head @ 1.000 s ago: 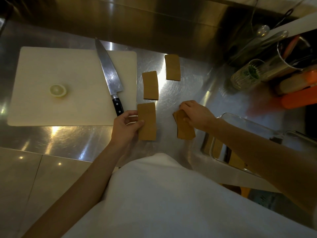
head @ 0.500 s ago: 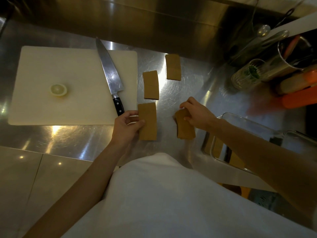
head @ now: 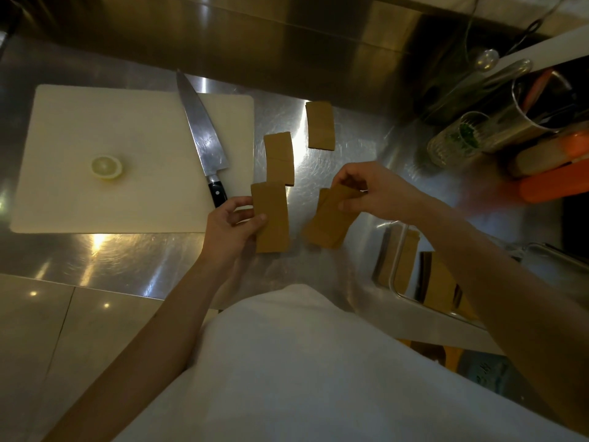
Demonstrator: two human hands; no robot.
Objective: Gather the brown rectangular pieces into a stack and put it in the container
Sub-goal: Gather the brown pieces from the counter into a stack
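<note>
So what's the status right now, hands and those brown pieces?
Left hand grips one brown piece. Right hand lifts small stack. Two loose pieces remain. Knife nearby.

Single head-worn wide-angle view, looking steeply down, close over the shiny steel worktop [head: 134,263] filling mid-frame.

A knife [head: 202,140] and lemon half [head: 106,167] lie on the cutting board [head: 79,129].
</note>
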